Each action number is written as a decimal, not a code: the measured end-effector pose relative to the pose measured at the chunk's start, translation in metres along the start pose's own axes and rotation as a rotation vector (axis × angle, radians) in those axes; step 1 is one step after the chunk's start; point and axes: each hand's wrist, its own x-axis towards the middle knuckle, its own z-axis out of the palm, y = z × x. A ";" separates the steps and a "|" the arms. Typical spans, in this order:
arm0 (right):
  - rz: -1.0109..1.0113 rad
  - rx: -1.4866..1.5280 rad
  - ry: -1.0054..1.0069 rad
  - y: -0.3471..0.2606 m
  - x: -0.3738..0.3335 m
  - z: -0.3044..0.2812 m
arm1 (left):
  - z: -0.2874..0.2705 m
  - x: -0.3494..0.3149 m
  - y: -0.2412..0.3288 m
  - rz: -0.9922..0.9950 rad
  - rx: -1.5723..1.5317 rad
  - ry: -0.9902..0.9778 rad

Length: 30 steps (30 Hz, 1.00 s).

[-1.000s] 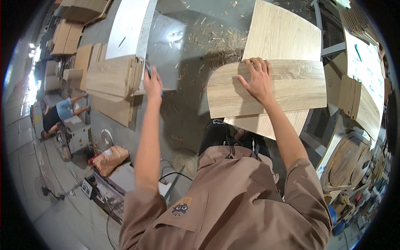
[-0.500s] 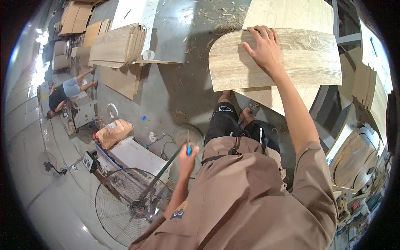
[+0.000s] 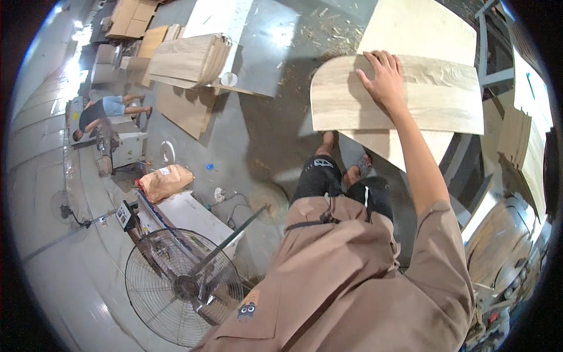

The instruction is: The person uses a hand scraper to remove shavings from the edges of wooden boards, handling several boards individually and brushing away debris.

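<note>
Head view, right hand [image 3: 387, 85] laid on wooden board [image 3: 443, 97], fingertips at far edge, thumb spread apart, board under palm, pale panel [image 3: 419, 29] beneath.

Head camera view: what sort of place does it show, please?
Probably a woodworking or furniture workshop: the right hand rests on a wood-grain board, a stack of boards is at the left, and pale scraps lie scattered beyond.

Board [image 3: 437, 97]: wood-grain, matt, smooth. Garment [image 3: 346, 258]: matt cloth. Bag [image 3: 167, 183]: creased paper. Fan cage [image 3: 184, 286]: metal wire.
</note>
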 end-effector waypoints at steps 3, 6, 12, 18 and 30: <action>0.024 0.009 -0.031 0.002 -0.002 -0.001 | -0.019 0.055 0.009 0.297 0.112 0.081; 0.038 0.000 -0.051 0.005 -0.004 0.001 | -0.080 0.105 0.148 -0.042 -0.496 0.026; -0.022 -0.019 -0.035 0.003 -0.003 0.010 | -0.128 0.108 0.428 0.835 -0.155 0.316; -0.041 -0.103 -0.057 0.007 -0.005 0.012 | -0.094 0.063 0.500 1.071 0.103 0.197; -0.121 -0.064 -0.098 0.012 -0.007 0.023 | -0.068 0.053 0.489 0.885 0.272 0.233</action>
